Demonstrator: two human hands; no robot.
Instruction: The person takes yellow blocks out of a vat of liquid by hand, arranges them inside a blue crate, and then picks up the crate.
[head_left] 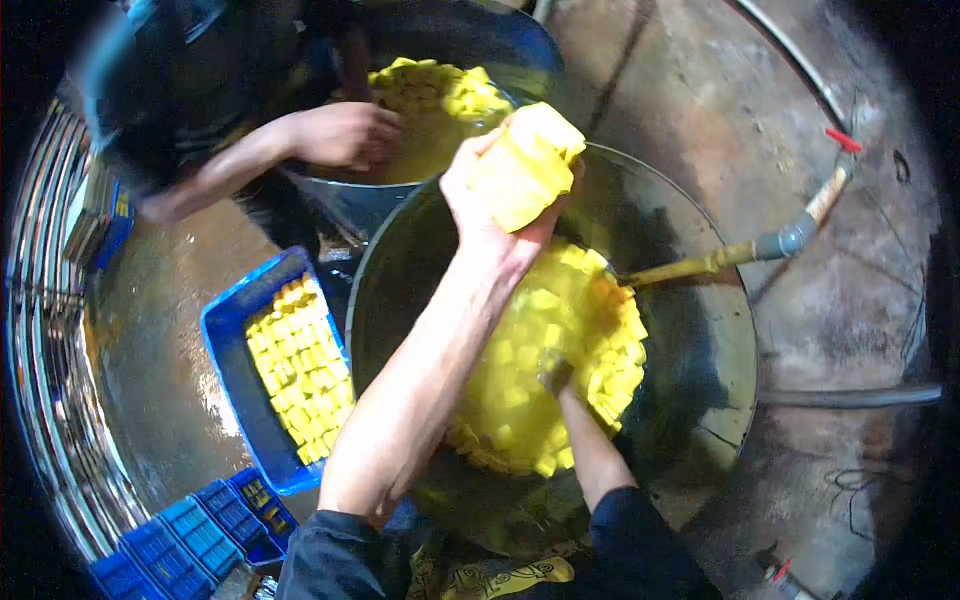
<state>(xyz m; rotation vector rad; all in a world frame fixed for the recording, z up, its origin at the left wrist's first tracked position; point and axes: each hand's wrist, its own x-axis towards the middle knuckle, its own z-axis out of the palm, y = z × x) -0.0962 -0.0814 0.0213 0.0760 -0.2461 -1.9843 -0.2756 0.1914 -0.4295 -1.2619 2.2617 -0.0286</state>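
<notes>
My left hand [490, 200] is raised above a large round tub [385, 290], its fingers wrapped round a bundle of yellow pieces [530, 165]. Inside the tub, many small yellow blocks [625, 360] lie in cloudy yellow liquid. My right hand [555, 372] reaches down among them; it is partly under the liquid and blurred, so its fingers and anything in them cannot be made out.
A blue crate [225, 375] of yellow blocks stands left of the tub, with smaller blue trays [200, 535] below it. A pipe [720, 260] reaches over the tub's right rim. Another person's hand [350, 135] is near a second tub [370, 205] holding yellow blocks.
</notes>
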